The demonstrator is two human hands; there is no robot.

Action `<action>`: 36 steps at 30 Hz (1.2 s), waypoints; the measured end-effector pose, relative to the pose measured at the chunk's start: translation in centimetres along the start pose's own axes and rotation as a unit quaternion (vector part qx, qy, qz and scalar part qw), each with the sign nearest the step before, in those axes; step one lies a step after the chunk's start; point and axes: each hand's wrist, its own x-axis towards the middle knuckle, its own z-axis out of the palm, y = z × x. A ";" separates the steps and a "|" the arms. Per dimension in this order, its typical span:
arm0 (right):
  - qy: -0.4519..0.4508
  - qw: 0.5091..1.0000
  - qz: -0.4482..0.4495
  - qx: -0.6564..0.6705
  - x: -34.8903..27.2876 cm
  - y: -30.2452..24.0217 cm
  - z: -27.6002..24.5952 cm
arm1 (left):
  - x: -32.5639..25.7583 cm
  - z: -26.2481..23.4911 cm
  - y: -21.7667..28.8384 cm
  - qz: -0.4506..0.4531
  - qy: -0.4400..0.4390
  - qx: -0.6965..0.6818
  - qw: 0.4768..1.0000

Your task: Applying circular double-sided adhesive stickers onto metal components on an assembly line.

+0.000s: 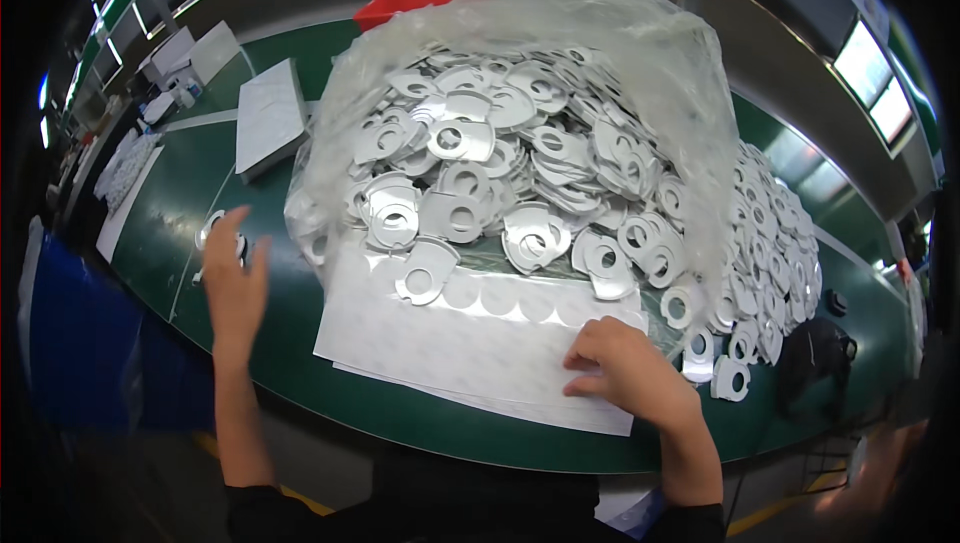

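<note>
A big clear plastic bag (560, 23) lies open on the green table (250, 323), full of several flat silver metal pieces (470, 143) with round holes. A white sheet (470, 343) with rows of round stickers lies in front of the bag. My right hand (625, 368) rests on the sheet's right part, fingers curled and pressing down. My left hand (235, 278) hovers over the table at the left, fingers apart, above a few loose metal pieces (212, 228). One metal piece (425, 273) lies on the sheet's top edge.
More metal pieces (770, 263) spill in a heap at the right of the bag. A stack of white sheets (268, 113) and white boxes (195, 48) stand at the back left. A red bin (400, 5) sits behind the bag. A dark object (815, 358) lies at the right.
</note>
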 end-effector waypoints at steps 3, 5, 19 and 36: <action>0.010 1.000 0.001 0.001 0.0 -0.2 0.4 | -0.9 0.6 5.4 0.132 -0.140 -0.144 0.971; 0.014 1.000 -0.003 -0.006 -0.2 -0.2 0.4 | -1.6 1.9 8.1 0.239 -0.201 -0.198 0.929; -0.043 0.998 -0.032 -0.040 -0.4 0.1 1.6 | -1.2 4.1 14.3 0.245 -0.186 -0.237 0.922; -0.044 0.995 0.079 0.048 0.3 0.1 1.0 | 3.6 2.4 -0.6 0.133 0.019 -0.077 0.988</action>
